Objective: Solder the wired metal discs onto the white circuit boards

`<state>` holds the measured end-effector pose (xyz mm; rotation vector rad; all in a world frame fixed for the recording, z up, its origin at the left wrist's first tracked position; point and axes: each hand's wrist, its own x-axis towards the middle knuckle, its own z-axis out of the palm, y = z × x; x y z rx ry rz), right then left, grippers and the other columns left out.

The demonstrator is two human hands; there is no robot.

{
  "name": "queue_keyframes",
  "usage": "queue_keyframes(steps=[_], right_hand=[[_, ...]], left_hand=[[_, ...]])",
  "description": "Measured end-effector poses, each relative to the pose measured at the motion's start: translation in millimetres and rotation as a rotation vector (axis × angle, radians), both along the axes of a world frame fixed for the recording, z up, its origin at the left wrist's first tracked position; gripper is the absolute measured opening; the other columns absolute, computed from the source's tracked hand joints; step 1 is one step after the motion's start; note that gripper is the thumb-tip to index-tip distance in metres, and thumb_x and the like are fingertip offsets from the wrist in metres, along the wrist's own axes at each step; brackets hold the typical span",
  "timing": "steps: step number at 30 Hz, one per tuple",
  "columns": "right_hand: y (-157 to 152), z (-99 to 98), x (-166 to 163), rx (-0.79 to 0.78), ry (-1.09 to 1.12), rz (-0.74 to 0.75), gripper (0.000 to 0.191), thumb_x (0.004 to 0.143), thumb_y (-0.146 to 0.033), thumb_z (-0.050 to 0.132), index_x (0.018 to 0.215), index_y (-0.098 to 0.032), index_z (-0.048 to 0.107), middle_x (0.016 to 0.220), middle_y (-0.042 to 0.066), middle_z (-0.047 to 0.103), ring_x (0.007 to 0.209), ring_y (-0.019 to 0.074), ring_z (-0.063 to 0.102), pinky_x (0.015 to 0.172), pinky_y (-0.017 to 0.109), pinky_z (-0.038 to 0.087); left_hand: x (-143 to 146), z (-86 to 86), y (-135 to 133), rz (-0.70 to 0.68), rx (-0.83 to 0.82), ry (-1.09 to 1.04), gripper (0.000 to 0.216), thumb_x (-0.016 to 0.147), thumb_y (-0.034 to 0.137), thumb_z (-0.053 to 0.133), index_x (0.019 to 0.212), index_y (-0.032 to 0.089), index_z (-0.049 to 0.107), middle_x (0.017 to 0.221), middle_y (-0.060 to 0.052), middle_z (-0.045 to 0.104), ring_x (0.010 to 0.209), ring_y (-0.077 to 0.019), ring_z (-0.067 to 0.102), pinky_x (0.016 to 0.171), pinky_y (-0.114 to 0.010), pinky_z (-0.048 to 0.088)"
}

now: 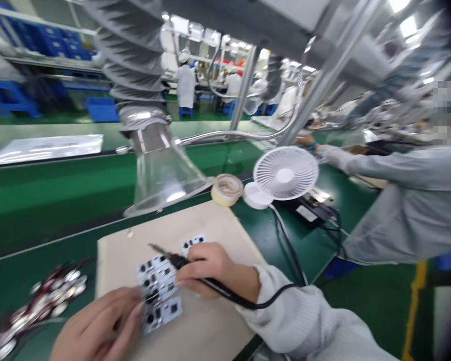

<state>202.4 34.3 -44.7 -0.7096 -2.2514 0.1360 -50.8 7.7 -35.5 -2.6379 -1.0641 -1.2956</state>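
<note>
My right hand [214,268] is wrapped round the dark handle of a soldering iron [178,259]. The iron's tip points left, just above a cluster of small white circuit boards [167,308] with black parts. My left hand [101,323] is at the left edge of these boards, thumb and forefinger pinched together; whatever sits between them is too blurred to make out. Another white board [193,241] lies behind my right hand, partly covered by it. All the boards rest on a beige sheet [206,328].
At the left lies a heap of silvery round pieces with dark red wires [41,303]. A clear extractor hood [165,175] hangs behind the sheet, near a tape roll [227,189] and a white fan [285,173]. A co-worker's grey sleeve [391,168] reaches in from the right.
</note>
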Motion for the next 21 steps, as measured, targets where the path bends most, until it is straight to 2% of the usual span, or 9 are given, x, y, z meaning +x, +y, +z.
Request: queue_keyframes(steps=[2, 5, 8, 15, 21], right_hand=[[-1.2, 2.9, 0.3, -0.033, 0.069, 0.037, 0.025, 0.099, -0.035, 0.051, 0.091, -0.018, 0.068, 0.072, 0.0, 0.053, 0.061, 0.0106, 0.049, 0.057, 0.023, 0.039], [-3.0, 8.2, 1.9, -0.088, 0.097, 0.057, 0.017, 0.097, -0.027, 0.054, 0.091, -0.018, 0.068, 0.071, 0.0, 0.052, 0.062, 0.0115, 0.047, 0.056, 0.024, 0.036], [-5.0, 12.0, 3.1, -0.092, 0.062, 0.031, 0.015, 0.096, -0.024, 0.054, 0.09, -0.018, 0.066, 0.07, -0.001, 0.051, 0.061, 0.0116, 0.045, 0.055, 0.025, 0.036], [-4.0, 15.6, 3.3, -0.103, 0.054, 0.028, 0.007, 0.092, -0.017, 0.059, 0.09, -0.018, 0.065, 0.071, 0.0, 0.057, 0.061, 0.0118, 0.049, 0.054, 0.025, 0.04], [-2.2, 20.8, 8.0, -0.192, 0.199, -0.069, 0.006, 0.091, -0.016, 0.061, 0.088, -0.019, 0.066, 0.072, 0.001, 0.059, 0.063, 0.0119, 0.056, 0.057, 0.025, 0.045]], left_hand=[[-5.1, 5.5, -4.9, 0.031, -0.058, 0.068, 0.022, 0.1, 0.035, 0.052, 0.098, 0.018, 0.065, 0.084, -0.002, 0.073, 0.063, -0.0103, 0.067, 0.06, -0.018, 0.055], [-3.4, 13.5, -6.0, -0.015, -0.085, 0.088, 0.013, 0.098, 0.023, 0.054, 0.091, 0.019, 0.064, 0.08, -0.002, 0.073, 0.069, -0.0129, 0.07, 0.067, -0.022, 0.057], [0.9, 17.0, -6.9, -0.022, -0.13, 0.069, 0.009, 0.095, 0.017, 0.057, 0.088, 0.018, 0.063, 0.078, -0.002, 0.072, 0.067, -0.0134, 0.068, 0.064, -0.023, 0.056], [-5.4, 20.2, -9.1, 0.007, -0.115, 0.116, 0.009, 0.091, 0.015, 0.059, 0.084, 0.017, 0.063, 0.074, -0.003, 0.071, 0.062, -0.0142, 0.066, 0.058, -0.024, 0.053], [-16.5, 30.7, -2.1, 0.085, -0.111, 0.1, 0.01, 0.09, 0.014, 0.058, 0.081, 0.018, 0.062, 0.069, 0.0, 0.069, 0.058, -0.0131, 0.063, 0.056, -0.024, 0.05]])
